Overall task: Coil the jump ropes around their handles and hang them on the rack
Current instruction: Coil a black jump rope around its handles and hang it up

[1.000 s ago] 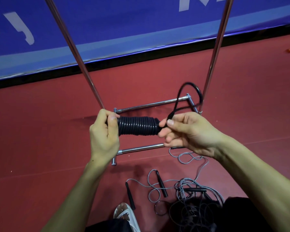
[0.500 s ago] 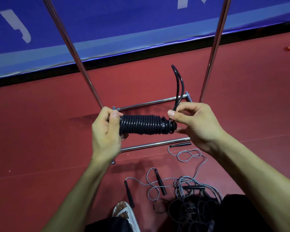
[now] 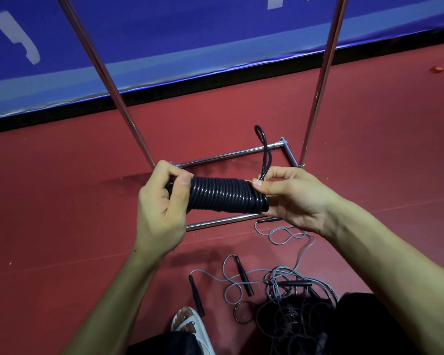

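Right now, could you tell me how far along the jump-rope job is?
The black jump rope is nearly coiled. The left hand grips one end; the right hand pinches the last loop. Nothing visibly hangs on the chrome rack, and tangled grey ropes lie uncoiled.

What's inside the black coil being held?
The coil shows only rope turns; they cover the core, and the left hand and right hand hide most of both ends. A loop sticks up by the right hand.

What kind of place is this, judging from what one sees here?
Most likely an indoor sports hall or gym: a red sports floor, a blue banner with white lettering along its edge, and loose jump ropes lying beside a metal rack.
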Tool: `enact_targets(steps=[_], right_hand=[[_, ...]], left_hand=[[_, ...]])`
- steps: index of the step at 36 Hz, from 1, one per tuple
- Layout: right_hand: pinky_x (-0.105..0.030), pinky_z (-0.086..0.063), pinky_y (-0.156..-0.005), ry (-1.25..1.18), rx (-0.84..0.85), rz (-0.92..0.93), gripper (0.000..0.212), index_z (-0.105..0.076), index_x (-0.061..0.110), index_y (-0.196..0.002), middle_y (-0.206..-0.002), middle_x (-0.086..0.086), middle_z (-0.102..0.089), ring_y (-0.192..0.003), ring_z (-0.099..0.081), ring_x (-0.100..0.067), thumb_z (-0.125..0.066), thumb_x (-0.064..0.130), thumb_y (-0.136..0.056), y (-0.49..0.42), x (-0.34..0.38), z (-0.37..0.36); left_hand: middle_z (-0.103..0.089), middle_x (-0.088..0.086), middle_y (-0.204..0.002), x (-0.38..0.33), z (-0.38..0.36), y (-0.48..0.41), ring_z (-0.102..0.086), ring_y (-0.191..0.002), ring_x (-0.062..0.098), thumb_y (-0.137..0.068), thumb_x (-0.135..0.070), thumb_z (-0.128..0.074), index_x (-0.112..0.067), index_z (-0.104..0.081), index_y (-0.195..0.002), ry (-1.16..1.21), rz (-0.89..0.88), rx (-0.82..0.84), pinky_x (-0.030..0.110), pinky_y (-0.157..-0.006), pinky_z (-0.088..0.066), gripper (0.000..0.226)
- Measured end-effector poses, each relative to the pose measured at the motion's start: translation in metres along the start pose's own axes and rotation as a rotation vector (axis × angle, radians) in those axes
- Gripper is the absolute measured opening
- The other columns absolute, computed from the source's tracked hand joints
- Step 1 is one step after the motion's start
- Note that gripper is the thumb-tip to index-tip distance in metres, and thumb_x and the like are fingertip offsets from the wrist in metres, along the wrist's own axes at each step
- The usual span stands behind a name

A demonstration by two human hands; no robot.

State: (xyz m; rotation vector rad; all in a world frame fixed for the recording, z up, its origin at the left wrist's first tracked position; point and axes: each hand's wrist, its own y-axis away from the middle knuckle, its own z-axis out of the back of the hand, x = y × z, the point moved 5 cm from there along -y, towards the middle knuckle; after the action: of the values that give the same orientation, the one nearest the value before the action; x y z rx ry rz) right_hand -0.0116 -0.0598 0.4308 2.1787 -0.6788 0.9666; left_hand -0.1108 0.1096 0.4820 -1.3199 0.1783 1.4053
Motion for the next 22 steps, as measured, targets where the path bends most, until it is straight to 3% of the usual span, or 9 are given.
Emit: enact_targets(steps=[7,11,14,17,22], right_hand=[[-0.048,-0.059,-0.064,-0.033,-0.027,0.015,0.017,-0.052,0.009,-0.067,-0.083,-0.003,-0.073,-0.062,-0.063,-0.019,-0.069,0.010,-0.066,0.000,0.002,0.005],[-0.032,-0.054,-0.049,-0.034,-0.067,0.106,0.016,-0.061,0.008,-0.077,-0.081,-0.008,-0.067,-0.057,-0.062,-0.016,-0.070,0.009,-0.064,-0.002,0.005,0.006],[-0.031,-0.055,-0.051,-0.004,-0.084,0.161,0.011,-0.064,0.007,-0.071,-0.078,-0.009,-0.064,-0.056,-0.062,-0.016,-0.071,0.009,-0.063,-0.002,0.007,0.006],[-0.029,-0.054,-0.049,-0.016,-0.097,0.184,0.010,-0.063,0.009,-0.061,-0.073,-0.008,-0.063,-0.052,-0.061,-0.015,-0.073,0.008,-0.062,-0.001,0.009,0.006],[-0.027,-0.052,-0.044,-0.061,-0.124,0.168,0.019,-0.054,0.006,-0.070,-0.072,-0.011,-0.059,-0.048,-0.059,-0.016,-0.071,0.011,-0.063,0.001,0.008,0.005]], left_hand=[[-0.053,0.006,-0.080,-0.008,-0.005,0.003,-0.048,-0.062,0.025,-0.096,-0.032,-0.044,-0.024,-0.051,-0.088,-0.073,-0.099,0.061,0.041,-0.057,-0.039,0.013],[-0.054,0.005,-0.085,-0.003,-0.008,0.004,-0.049,-0.064,0.021,-0.095,-0.033,-0.044,-0.027,-0.051,-0.091,-0.069,-0.094,0.086,0.037,-0.058,-0.040,0.010],[-0.056,0.001,-0.084,0.005,-0.007,0.002,-0.049,-0.064,0.014,-0.096,-0.033,-0.043,-0.035,-0.051,-0.089,-0.033,-0.081,0.072,0.030,-0.059,-0.041,0.011],[-0.059,-0.020,-0.082,0.014,-0.007,0.001,-0.049,-0.068,-0.002,-0.096,-0.033,-0.042,-0.034,-0.049,-0.089,-0.003,-0.052,0.062,0.017,-0.063,-0.039,0.010],[-0.058,-0.024,-0.079,0.011,-0.014,0.004,-0.049,-0.068,-0.006,-0.096,-0.026,-0.041,-0.027,-0.048,-0.088,0.066,-0.036,0.041,0.010,-0.065,-0.038,0.011]])
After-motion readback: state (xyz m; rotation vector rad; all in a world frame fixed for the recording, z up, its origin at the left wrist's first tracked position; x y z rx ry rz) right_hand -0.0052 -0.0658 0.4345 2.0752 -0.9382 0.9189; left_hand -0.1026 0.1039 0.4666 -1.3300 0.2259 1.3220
